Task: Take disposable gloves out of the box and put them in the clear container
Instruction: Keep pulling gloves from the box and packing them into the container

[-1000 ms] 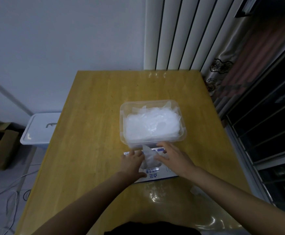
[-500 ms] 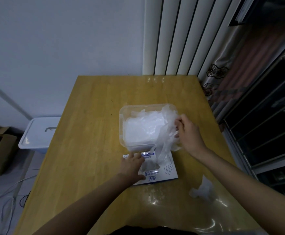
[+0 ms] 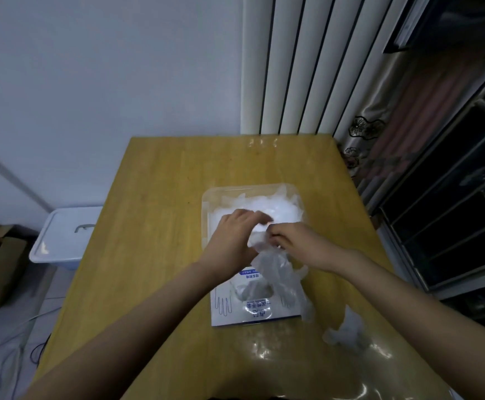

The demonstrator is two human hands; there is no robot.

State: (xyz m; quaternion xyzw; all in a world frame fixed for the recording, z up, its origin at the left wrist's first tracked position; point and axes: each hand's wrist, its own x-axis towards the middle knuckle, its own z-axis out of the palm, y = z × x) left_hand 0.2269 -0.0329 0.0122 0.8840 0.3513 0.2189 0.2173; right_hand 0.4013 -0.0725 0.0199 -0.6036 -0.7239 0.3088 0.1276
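A clear plastic container (image 3: 206,209) heaped with thin translucent gloves sits mid-table. Just in front of it lies the flat white and blue glove box (image 3: 229,310), its oval opening showing more gloves. A translucent glove (image 3: 276,269) hangs over the box and the container's near edge. My left hand (image 3: 232,238) and my right hand (image 3: 296,241) meet above that edge, and both pinch the top of this glove. Its lower part drapes down across the box.
A crumpled clear plastic piece (image 3: 345,330) lies on the table right of the box. The wooden table (image 3: 154,226) ends at a white radiator at the back. A white lidded bin (image 3: 65,238) stands on the floor to the left, dark shelves to the right.
My left hand has left the box and risen to the container's near edge. My right hand came back left with the glove, and both hands now pinch it together.
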